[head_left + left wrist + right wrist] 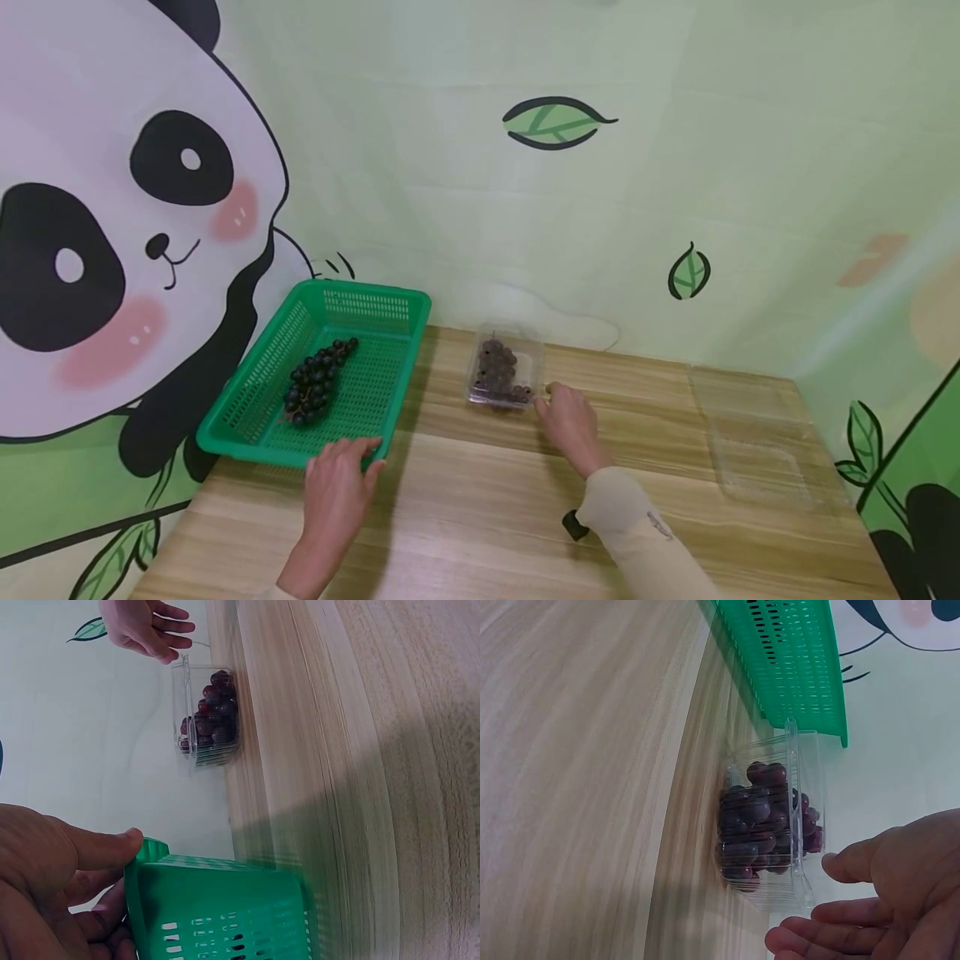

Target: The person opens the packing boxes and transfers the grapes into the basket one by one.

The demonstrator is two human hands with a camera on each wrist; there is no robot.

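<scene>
My left hand (337,487) is at the near right corner of a green plastic basket (408,375). In the left wrist view its thumb lies on the basket's rim and the fingers curl in below, gripping it. A bunch of dark grapes (317,383) lies inside the basket. To the right stands a clear plastic box (530,354) holding a bunch of reddish-purple grapes (497,367). My right hand (572,421) is beside the box's near right corner, fingers loosely extended and nothing held. In the right wrist view, its thumb and fingertips are close to the box's clear rim (793,802).
Clear plastic containers (765,471) lie at the right end of the wooden table (465,508). Behind the table hangs a pale green backdrop (450,167) printed with a panda and leaves. The basket and the grape box both stand near it.
</scene>
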